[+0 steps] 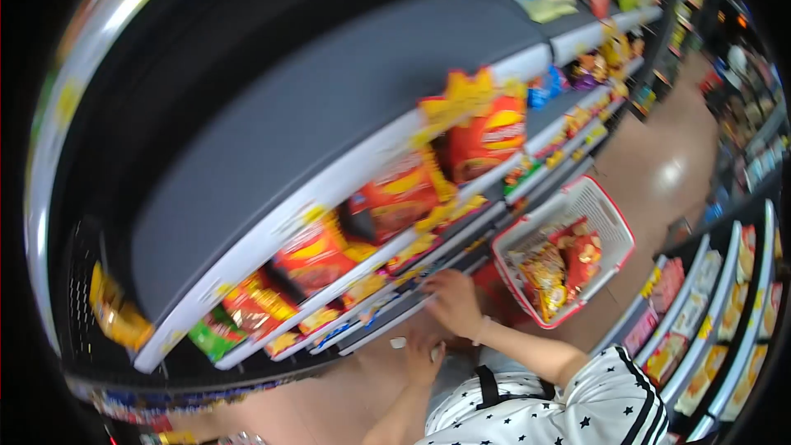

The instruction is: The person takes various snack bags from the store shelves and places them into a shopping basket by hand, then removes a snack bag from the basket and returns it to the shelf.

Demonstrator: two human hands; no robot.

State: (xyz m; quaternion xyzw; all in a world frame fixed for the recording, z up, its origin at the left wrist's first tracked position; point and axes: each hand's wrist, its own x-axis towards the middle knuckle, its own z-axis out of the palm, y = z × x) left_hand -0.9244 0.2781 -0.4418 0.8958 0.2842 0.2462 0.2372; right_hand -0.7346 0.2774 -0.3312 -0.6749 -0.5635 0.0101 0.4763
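My right hand (455, 303) reaches out in front of the lower shelves, a thin band at its wrist. Its fingers are loosely bent and look apart, and I see nothing held in them. Below it is my left hand (423, 360), blurred, its fingers not clear. A small white thing (398, 343) shows beside the left fingers; whether they touch it I cannot tell. A white shopping basket (611, 235) with a red rim stands to the right of my right hand. In it lie a yellow snack bag (544, 276) and a red snack bag (586, 257).
A long shelf unit (329, 115) curves across the left, with red snack bags (400, 198) on a lower tier and yellow price signs. Another rack (684, 321) of packaged goods stands at the lower right. A brown floor aisle (663, 148) runs between them.
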